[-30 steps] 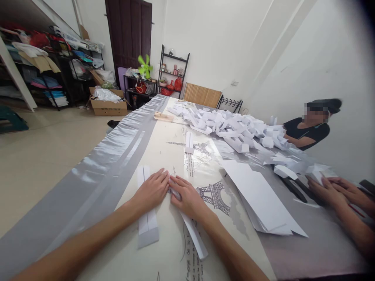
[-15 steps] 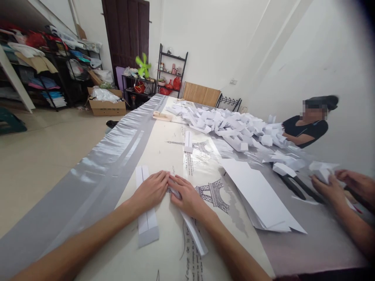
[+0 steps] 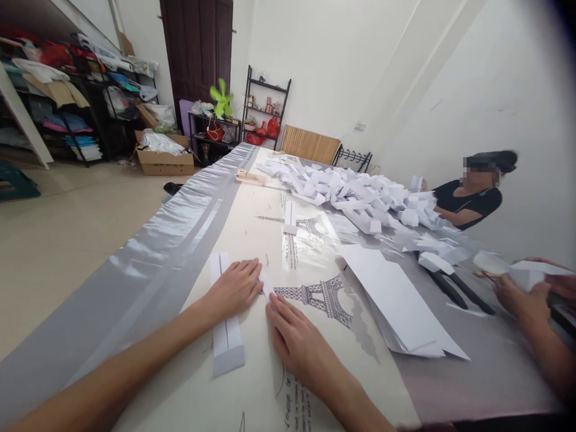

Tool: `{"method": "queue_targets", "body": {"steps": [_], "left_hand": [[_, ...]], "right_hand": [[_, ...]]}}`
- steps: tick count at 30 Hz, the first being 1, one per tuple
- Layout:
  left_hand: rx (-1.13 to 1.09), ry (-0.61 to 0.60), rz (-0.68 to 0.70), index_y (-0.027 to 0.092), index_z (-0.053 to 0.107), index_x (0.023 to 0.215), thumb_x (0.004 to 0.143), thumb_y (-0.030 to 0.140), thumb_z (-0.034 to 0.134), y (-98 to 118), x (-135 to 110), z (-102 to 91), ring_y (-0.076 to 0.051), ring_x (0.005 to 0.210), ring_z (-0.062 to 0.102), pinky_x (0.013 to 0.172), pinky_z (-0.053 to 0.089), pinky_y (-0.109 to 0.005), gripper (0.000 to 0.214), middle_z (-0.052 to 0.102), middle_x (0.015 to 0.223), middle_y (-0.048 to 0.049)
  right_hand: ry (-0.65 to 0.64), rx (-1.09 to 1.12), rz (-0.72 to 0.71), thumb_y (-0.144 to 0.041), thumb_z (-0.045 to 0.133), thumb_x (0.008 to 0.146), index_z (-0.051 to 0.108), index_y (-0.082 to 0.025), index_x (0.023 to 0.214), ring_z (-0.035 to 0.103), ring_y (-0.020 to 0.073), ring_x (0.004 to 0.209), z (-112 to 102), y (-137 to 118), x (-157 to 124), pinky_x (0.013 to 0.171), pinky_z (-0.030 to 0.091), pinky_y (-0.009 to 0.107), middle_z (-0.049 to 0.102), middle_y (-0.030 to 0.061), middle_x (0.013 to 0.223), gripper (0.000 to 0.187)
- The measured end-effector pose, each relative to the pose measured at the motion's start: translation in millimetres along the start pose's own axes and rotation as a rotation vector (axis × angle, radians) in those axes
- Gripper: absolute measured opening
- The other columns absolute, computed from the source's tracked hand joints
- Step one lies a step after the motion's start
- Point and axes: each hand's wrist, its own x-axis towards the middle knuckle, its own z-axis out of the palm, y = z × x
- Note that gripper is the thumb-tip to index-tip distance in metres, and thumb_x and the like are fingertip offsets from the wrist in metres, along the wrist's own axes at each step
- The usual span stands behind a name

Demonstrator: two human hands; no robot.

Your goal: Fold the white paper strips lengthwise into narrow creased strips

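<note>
My left hand [image 3: 234,289] lies flat with its fingers together on the far end of a narrow folded white paper strip [image 3: 267,290] on the table. My right hand [image 3: 294,339] lies flat and open on the same strip nearer to me and covers most of it. Under my left wrist lies another folded white strip [image 3: 226,342], running toward me. Both rest on a cream table cover [image 3: 270,240] printed with Eiffel towers.
A stack of flat white sheets [image 3: 396,300] lies to the right. A heap of folded white paper pieces [image 3: 360,195] fills the far right of the table. Another person's hands [image 3: 526,294] hold a folded piece at right near black scissors [image 3: 454,288]. A seated person [image 3: 472,198] is farther back.
My right hand has slid toward me along the strip, away from my left hand. The other person's hands at right have lifted a white piece off the table.
</note>
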Motion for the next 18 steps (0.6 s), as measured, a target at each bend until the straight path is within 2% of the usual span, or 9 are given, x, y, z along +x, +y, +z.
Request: {"method": "queue_targets", "body": {"steps": [3,6,9,14,18], "left_hand": [[-0.022,0.014,-0.021,0.009,0.056,0.134,0.108,0.033,0.034,0,3,2.2,-0.029,0.129,0.055,0.105,0.042,-0.044,0.041,0.061,0.140,-0.0181],[-0.032,0.012,-0.041,0.011,0.057,0.132,0.109,0.032,0.033,1,5,2.7,-0.028,0.128,0.057,0.104,0.043,-0.044,0.040,0.062,0.138,-0.0164],[-0.013,-0.001,-0.079,0.011,0.059,0.130,0.108,0.032,0.035,6,6,2.0,-0.029,0.126,0.058,0.102,0.045,-0.044,0.039,0.064,0.136,-0.0160],[0.024,-0.009,-0.120,0.005,0.056,0.134,0.106,0.046,0.041,14,7,2.8,-0.033,0.132,0.055,0.107,0.041,-0.045,0.052,0.060,0.140,-0.0219],[-0.017,-0.025,-0.104,0.005,0.055,0.137,0.106,0.048,0.038,12,5,4.0,-0.031,0.137,0.052,0.109,0.040,-0.043,0.055,0.058,0.143,-0.0218]], "right_hand": [[0.026,0.020,-0.014,0.006,0.039,0.085,0.045,-0.010,0.151,0.033,0.0326,0.150,9,-1,-10,0.117,0.044,0.054,0.044,0.0186,0.157,0.069],[0.052,0.027,-0.005,0.012,0.035,0.077,0.029,-0.015,0.160,0.027,0.0306,0.153,18,-3,-18,0.116,0.045,0.053,0.037,0.0175,0.161,0.087],[0.042,-0.014,0.011,0.015,0.034,0.076,0.017,-0.014,0.163,0.025,0.0300,0.153,23,-6,-23,0.117,0.045,0.052,0.035,0.0184,0.162,0.094],[-0.006,-0.092,0.018,0.016,0.038,0.076,0.028,-0.008,0.160,0.027,0.0303,0.152,26,-7,-24,0.120,0.042,0.049,0.037,0.0189,0.160,0.087],[0.005,-0.090,0.010,0.014,0.036,0.077,0.033,-0.007,0.158,0.029,0.0273,0.152,23,-4,-28,0.121,0.039,0.048,0.037,0.0163,0.161,0.084]]}}
